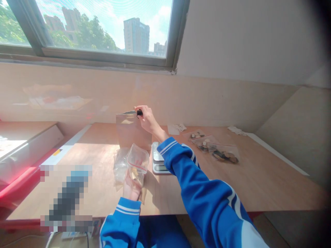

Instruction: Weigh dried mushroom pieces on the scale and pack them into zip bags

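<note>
My left hand [131, 190] is wrapped round the lower part of a clear zip bag [138, 157], which has a red line near its mouth and pale pieces inside. Beneath and to the left of it lie more clear plastic bags [120, 168]. Farther back, my right hand [147, 118] is at the top edge of an upright brown box or paper bag [129, 132]. A small black object [139, 112] is pinched in its fingers; its exact kind is unclear. A silver kitchen scale [157, 157] sits partly behind my right forearm.
Several filled zip bags [223, 153] with dark and light pieces lie to the right. White crumpled paper [177, 128] is by the wall, with another scrap [236, 131] farther right. A blurred dark object [68, 196] lies on the left. Cables [51, 239] hang below the table's front edge.
</note>
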Demonstrator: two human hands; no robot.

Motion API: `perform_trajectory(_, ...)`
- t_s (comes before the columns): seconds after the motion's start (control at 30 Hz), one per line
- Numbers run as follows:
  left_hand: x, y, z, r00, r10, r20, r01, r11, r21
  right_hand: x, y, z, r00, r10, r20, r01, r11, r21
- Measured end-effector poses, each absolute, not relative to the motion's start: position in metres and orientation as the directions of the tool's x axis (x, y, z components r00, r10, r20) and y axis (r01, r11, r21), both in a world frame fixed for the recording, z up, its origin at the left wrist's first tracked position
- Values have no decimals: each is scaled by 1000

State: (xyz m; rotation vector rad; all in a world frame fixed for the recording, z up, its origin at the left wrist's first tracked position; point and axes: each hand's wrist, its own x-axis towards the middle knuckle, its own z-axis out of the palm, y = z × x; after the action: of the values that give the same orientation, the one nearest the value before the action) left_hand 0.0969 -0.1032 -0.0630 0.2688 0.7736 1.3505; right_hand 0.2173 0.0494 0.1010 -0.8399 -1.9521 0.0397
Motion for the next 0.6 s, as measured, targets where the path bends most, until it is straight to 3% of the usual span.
perform_trajectory(0.23, 93, -102, -67, 53, 952, -302, -773, 231, 591, 215, 57, 113, -378, 614, 693, 672, 697, -251)
perform_trajectory(0.4, 94, -105, -65, 59, 956, -288, -780, 224, 584, 213, 48, 117, -408, 595, 693, 650, 722, -237)
perform_trajectory(0.47, 94, -107, -64, 65, 953, -294, -784, 231, 575, 213, 44, 116, -385, 593, 707, 597, 744, -300)
perform_trajectory(0.6, 94, -107, -63, 67, 945, -321, -800, 243, 549, 213, 40, 111, -267, 644, 717, 349, 758, -551)
